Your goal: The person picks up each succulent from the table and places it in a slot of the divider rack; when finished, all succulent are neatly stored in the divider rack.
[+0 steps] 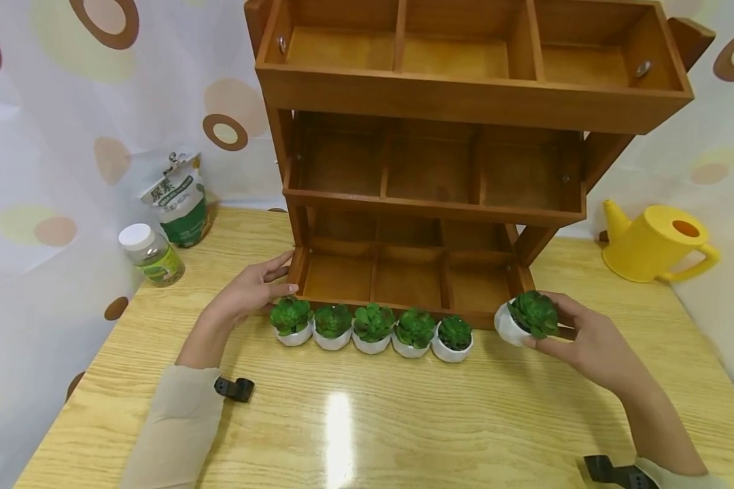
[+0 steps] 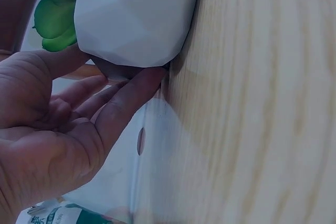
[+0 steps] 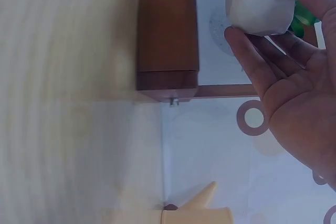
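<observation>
My right hand (image 1: 596, 346) pinches a small succulent (image 1: 533, 314) in a white faceted pot (image 3: 260, 3), tilted in front of the wooden shelf's right front corner. In the right wrist view, thumb and fingers grip the pot's sides, above the table. Fairly straight fingers of my left hand (image 1: 245, 292) rest at the left end of the shelf's lowest tier (image 1: 342, 275), just behind the leftmost potted succulent (image 1: 291, 319). That pot partly hides the contact in the left wrist view. Several matching potted succulents (image 1: 373, 326) stand in a row along the shelf's front.
The tiered wooden shelf (image 1: 465, 102) has divided compartments and overhangs the table (image 1: 404, 421) at the back. Back left stand a white-capped jar (image 1: 153, 255) and a green-and-white pouch (image 1: 183, 204). A yellow watering can (image 1: 654, 244) stands at the right rear, near the patterned wall covering.
</observation>
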{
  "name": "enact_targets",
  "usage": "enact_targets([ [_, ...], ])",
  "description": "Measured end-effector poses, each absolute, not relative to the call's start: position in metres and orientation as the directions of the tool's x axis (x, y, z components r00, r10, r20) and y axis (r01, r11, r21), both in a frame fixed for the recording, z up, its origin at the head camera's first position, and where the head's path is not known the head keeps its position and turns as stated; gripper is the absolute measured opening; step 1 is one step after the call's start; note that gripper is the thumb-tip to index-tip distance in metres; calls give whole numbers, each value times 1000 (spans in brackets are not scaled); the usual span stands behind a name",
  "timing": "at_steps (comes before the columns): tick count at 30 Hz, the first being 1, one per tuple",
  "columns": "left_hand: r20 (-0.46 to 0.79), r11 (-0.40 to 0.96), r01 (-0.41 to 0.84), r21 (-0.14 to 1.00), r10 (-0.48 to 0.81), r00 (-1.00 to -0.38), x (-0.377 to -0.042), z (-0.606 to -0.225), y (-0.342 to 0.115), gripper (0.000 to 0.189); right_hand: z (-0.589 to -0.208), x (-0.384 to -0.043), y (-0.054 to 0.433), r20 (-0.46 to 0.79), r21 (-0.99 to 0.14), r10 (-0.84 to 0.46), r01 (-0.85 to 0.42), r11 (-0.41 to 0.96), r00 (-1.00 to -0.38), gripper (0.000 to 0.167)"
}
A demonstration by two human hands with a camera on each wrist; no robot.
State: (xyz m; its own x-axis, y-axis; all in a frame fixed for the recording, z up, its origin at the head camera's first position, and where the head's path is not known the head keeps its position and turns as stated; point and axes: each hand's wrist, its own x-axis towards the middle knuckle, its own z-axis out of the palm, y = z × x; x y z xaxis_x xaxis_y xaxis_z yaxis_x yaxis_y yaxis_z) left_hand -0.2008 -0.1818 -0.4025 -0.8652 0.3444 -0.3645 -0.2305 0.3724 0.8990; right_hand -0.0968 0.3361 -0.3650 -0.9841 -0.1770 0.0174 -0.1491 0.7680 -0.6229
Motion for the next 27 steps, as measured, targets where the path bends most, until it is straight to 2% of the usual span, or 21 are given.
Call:
enact_targets([
  [5, -358, 380, -219, 899, 348, -866, -201, -403, -183, 75, -361, -105, 336, 33, -628, -162, -146, 765, -986, 65],
  [12, -368, 395, -222, 892, 346, -863, -201, -403, -182, 75, -359, -117, 333, -26, -626, -120, -78, 776, -992, 74],
  [27, -361, 381, -219, 898, 357, -862, -202, -403, -185, 74, -370, -132, 333, -52, -652, -105, -46, 757, -993, 73],
])
